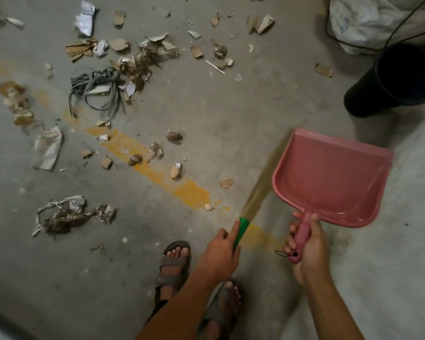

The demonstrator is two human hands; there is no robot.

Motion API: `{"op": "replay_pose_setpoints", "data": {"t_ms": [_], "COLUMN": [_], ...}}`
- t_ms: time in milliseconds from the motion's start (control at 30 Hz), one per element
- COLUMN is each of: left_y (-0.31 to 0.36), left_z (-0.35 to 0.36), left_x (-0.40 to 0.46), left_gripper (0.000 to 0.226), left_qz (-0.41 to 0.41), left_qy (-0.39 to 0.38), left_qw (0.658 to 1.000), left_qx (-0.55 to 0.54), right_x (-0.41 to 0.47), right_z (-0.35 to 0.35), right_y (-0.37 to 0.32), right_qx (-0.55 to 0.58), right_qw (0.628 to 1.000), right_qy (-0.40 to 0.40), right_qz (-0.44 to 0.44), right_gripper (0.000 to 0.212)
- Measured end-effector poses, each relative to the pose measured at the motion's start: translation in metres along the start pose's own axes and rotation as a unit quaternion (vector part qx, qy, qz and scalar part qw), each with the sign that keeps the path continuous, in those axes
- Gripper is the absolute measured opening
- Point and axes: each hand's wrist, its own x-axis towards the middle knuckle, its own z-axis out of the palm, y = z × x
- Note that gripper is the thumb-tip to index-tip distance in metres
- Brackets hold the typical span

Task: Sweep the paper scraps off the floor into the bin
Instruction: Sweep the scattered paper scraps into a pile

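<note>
Torn paper and cardboard scraps (142, 60) lie scattered over the grey concrete floor, thickest at the upper left and middle. My left hand (221, 249) grips the green handle of a straw broom (260, 185), whose blurred bristles point up and to the right. My right hand (304, 244) holds the handle of an empty pink dustpan (329, 177), raised above the floor at the right. A black round bin (393, 79) stands at the upper right, beyond the dustpan.
A tangle of grey cable (96, 89) lies among the scraps at the left. A worn yellow painted line (157, 168) crosses the floor diagonally. A white sack (368, 20) with a black cord sits behind the bin. My sandalled feet (174, 263) are at the bottom centre.
</note>
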Motion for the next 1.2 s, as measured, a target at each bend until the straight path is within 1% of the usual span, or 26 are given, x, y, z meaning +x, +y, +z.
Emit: {"op": "replay_pose_setpoints", "data": {"t_ms": [67, 100, 167, 200, 300, 400, 533, 667, 733, 800, 867, 933, 1000, 1100, 1200], "left_y": [-0.001, -0.004, -0.016, -0.024, -0.054, -0.090, -0.131, -0.162, -0.174, -0.185, -0.186, -0.179, -0.170, -0.160, -0.161], "left_z": [0.016, 0.023, 0.028, 0.026, -0.001, -0.048, -0.128, -0.222, -0.262, -0.291, -0.305, -0.303, -0.282, -0.226, -0.155], "left_x": [0.003, 0.005, 0.009, 0.011, 0.018, 0.029, 0.048, 0.076, 0.089, 0.095, 0.092, 0.078, 0.058, 0.021, -0.017], "left_gripper": [0.072, 0.072, 0.072, 0.072, 0.072, 0.071, 0.066, 0.056, 0.051, 0.055, 0.061, 0.061, 0.063, 0.068, 0.072], "left_qz": [-0.010, -0.023, -0.068, -0.093, -0.150, -0.199, -0.271, -0.307, -0.306, -0.309, -0.301, -0.265, -0.221, -0.165, -0.129], "left_qy": [-0.080, -0.103, -0.122, -0.118, -0.069, -0.024, 0.068, 0.153, 0.195, 0.232, 0.257, 0.269, 0.272, 0.254, 0.203], "left_qw": [0.996, 0.993, 0.988, 0.986, 0.984, 0.977, 0.960, 0.939, 0.931, 0.922, 0.918, 0.926, 0.936, 0.950, 0.969], "left_qx": [0.038, 0.052, 0.068, 0.070, 0.065, 0.077, 0.030, 0.017, 0.023, 0.025, 0.023, 0.001, -0.030, -0.077, -0.050], "right_x": [-0.003, -0.004, -0.006, -0.008, -0.014, -0.018, -0.017, -0.013, -0.009, -0.005, -0.003, -0.004, -0.006, -0.009, -0.013], "right_z": [-0.012, -0.019, -0.030, -0.035, -0.039, -0.027, 0.002, 0.045, 0.069, 0.092, 0.114, 0.131, 0.142, 0.146, 0.139], "right_y": [0.006, 0.010, 0.018, 0.023, 0.040, 0.059, 0.075, 0.080, 0.079, 0.074, 0.067, 0.058, 0.049, 0.039, 0.039], "right_qx": [0.016, 0.023, 0.038, 0.046, 0.060, 0.071, 0.050, 0.024, 0.023, 0.023, 0.017, 0.011, 0.010, 0.011, 0.009], "right_qw": [1.000, 1.000, 0.999, 0.998, 0.997, 0.994, 0.992, 0.991, 0.989, 0.987, 0.986, 0.986, 0.985, 0.985, 0.987], "right_qy": [0.002, 0.001, -0.006, -0.010, -0.017, -0.022, -0.044, -0.080, -0.102, -0.121, -0.137, -0.147, -0.157, -0.160, -0.150], "right_qz": [0.010, 0.015, 0.025, 0.029, 0.052, 0.079, 0.104, 0.106, 0.102, 0.098, 0.093, 0.082, 0.072, 0.058, 0.059], "right_gripper": [0.039, 0.039, 0.038, 0.037, 0.036, 0.034, 0.033, 0.035, 0.035, 0.036, 0.035, 0.035, 0.035, 0.036, 0.035]}}
